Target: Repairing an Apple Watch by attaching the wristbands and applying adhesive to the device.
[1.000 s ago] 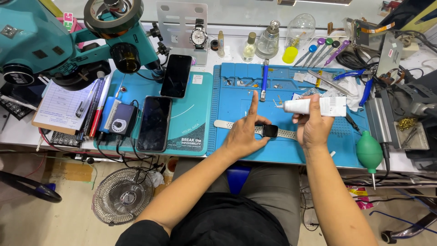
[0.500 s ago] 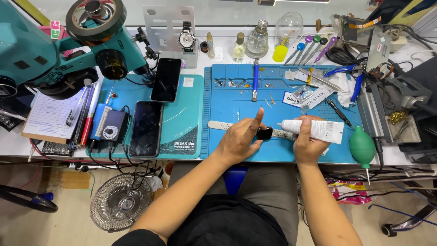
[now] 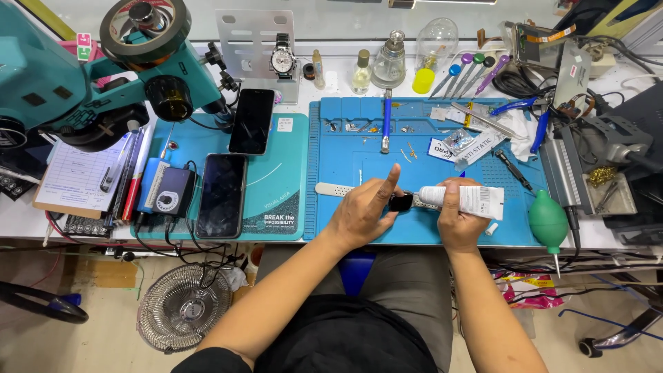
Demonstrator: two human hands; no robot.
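Observation:
My left hand [image 3: 364, 213] grips a small black smartwatch [image 3: 400, 202] on the blue work mat [image 3: 359, 152], index finger raised. The watch's pale strap [image 3: 335, 188] trails out to the left on the mat. My right hand [image 3: 457, 221] holds a white glue tube [image 3: 469, 199] lying sideways, its nozzle pointed at the watch and nearly touching it. A small white cap [image 3: 491, 228] lies on the mat by my right hand.
Two dark phones [image 3: 222, 195] [image 3: 251, 121] lie on a teal mat at left, beside a teal microscope [image 3: 83, 69]. A green air blower [image 3: 549, 222], tweezers, screwdrivers [image 3: 387, 121], bottles and a wristwatch on a stand [image 3: 282, 61] crowd the bench. A fan [image 3: 183, 307] stands below.
My right hand brought the tube down from above the watch, its nozzle now at the watch's right side. My left hand stays on the watch. The camera has tilted slightly.

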